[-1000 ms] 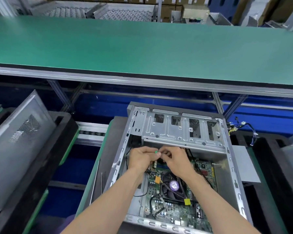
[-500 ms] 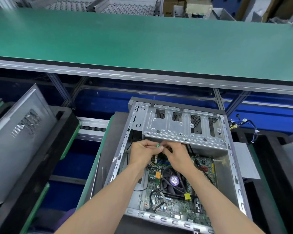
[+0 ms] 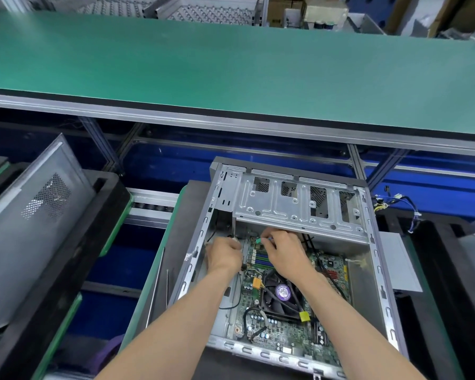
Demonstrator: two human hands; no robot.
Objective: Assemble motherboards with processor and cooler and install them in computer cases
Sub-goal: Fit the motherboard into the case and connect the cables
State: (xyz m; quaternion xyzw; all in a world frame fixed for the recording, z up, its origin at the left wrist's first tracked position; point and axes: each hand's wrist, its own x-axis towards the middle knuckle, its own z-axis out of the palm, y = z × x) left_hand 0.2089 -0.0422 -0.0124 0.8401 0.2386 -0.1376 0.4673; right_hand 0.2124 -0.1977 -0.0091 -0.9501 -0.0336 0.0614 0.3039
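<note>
**Green plug poised at the board's far-left corner**

Factory assembly line, seen from above: nearest the viewer, two bare forearms reach into an open grey steel computer case (image 3: 379, 272) lying on its side on a dark pallet (image 3: 173, 242). Inside it lies the green motherboard (image 3: 274, 327), already carrying a black square cooler fan with a purple round label (image 3: 281, 293), so the board looks seated and cabling seems to be the step in hand.

Beyond the fan, the right hand (image 3: 287, 255) pinches a small green cable connector (image 3: 257, 240) between fingertips, holding it just above the board's far-left corner, beside the blue memory slots (image 3: 261, 260). The left hand (image 3: 224, 255) lies just left of it, fingers curled near the case's left wall; whether its grip holds a wire cannot be told. The connector's header probably lies directly below the pinch, so the coming move is likely a short downward push, with the right hand nearer.

Over both hands hangs the silver perforated drive-bay bracket (image 3: 299, 209), leaving little headroom.

Farther off stand a blue-panelled frame and a wide green-topped desk (image 3: 231, 64); another grey case panel (image 3: 33, 215) leans at left.
</note>
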